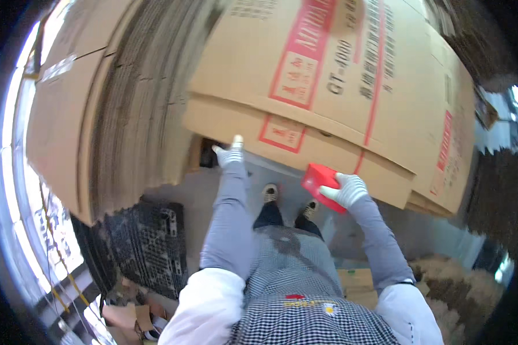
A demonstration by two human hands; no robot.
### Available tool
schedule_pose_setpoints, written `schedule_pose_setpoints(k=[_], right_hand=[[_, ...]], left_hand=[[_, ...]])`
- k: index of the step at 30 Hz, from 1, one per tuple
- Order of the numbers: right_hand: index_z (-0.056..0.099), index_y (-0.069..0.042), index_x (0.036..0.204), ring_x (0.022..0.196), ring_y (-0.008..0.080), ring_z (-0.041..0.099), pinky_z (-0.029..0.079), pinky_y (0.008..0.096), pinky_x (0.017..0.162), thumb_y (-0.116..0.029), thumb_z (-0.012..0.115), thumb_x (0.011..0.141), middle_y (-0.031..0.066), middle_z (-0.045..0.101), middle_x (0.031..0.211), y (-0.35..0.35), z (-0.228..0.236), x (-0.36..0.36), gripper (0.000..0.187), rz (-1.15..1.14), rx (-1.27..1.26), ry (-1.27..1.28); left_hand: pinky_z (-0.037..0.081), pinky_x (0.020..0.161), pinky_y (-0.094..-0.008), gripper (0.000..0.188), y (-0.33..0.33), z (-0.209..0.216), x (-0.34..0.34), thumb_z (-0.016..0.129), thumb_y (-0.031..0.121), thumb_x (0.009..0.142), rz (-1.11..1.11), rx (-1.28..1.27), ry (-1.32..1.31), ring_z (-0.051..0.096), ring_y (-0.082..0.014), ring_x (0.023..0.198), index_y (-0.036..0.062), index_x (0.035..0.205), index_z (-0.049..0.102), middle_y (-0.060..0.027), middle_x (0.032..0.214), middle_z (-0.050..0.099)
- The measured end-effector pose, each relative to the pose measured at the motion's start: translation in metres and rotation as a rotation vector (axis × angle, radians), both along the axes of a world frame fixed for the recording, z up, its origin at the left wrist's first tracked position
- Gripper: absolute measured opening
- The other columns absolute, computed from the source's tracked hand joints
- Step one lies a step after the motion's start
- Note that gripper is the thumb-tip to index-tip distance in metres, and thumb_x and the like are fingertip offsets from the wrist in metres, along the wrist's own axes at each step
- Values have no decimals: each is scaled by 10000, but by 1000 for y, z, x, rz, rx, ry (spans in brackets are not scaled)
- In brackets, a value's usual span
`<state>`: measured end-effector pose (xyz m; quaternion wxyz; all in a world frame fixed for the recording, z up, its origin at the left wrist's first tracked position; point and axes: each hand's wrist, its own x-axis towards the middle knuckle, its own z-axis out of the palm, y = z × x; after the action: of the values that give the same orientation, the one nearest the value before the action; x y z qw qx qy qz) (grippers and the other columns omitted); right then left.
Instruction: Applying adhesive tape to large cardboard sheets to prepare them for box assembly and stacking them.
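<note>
A large flat cardboard carton (339, 75) with red and black print lies in front of me, its near flap edge facing my body. My left hand (231, 154), in a white striped glove, is at the left end of that edge. Its fingers are apart, one fingertip overlapping the cardboard; whether it presses on it I cannot tell. My right hand (350, 191), gloved the same way, is closed around a red block-shaped thing (321, 185) of a kind I cannot make out. That thing is held against or just in front of the near edge, right of the middle.
Upright flattened cartons (149, 103) are stacked close on the left. A black plastic pallet (155, 247) stands at lower left, with cardboard scraps (138, 316) near it. More cardboard (357, 282) lies behind me at lower right. My shoes are on the grey floor (198, 213).
</note>
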<state>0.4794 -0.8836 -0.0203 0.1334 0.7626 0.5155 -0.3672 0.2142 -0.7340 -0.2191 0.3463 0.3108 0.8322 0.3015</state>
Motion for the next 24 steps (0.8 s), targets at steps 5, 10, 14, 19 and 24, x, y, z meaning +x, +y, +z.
schedule_pose_setpoints(k=[5, 10, 14, 19, 24], right_hand=[[621, 16, 885, 742, 365, 615, 486, 415, 707, -619, 553, 694, 248, 607, 754, -58, -9, 40, 666, 135, 146, 141], [641, -14, 968, 853, 322, 628, 485, 374, 802, -623, 555, 656, 220, 642, 889, -141, 11, 129, 690, -115, -195, -249], [663, -41, 976, 934, 278, 623, 470, 373, 827, -607, 549, 691, 177, 647, 962, -112, -5, 117, 644, -160, -446, -438], [678, -83, 937, 930, 267, 625, 421, 354, 870, -486, 559, 769, 123, 667, 937, -108, -54, 95, 452, 211, -413, -555], [605, -78, 776, 861, 288, 597, 393, 410, 869, -452, 705, 624, 128, 637, 796, -168, -15, 153, 416, 248, 111, -451]], left_hand=[[535, 617, -402, 557, 15, -5, -9, 684, 440, 763, 172, -193, -731, 615, -266, 717, -19, 1049, 551, -146, 907, 615], [545, 625, -393, 527, 16, -13, -4, 682, 436, 766, 222, -153, -631, 615, -260, 692, -9, 1018, 557, -123, 925, 611], [536, 661, -420, 570, 12, -45, -34, 690, 472, 742, 40, -295, -435, 607, -276, 817, 16, 1051, 544, -128, 958, 600], [485, 596, -337, 563, 12, -18, -9, 623, 530, 780, 69, -80, -480, 538, -193, 626, -18, 911, 605, -90, 804, 618], [488, 695, -340, 582, 16, -2, -9, 609, 521, 793, 230, 84, -559, 559, -208, 714, -34, 968, 616, -102, 863, 632]])
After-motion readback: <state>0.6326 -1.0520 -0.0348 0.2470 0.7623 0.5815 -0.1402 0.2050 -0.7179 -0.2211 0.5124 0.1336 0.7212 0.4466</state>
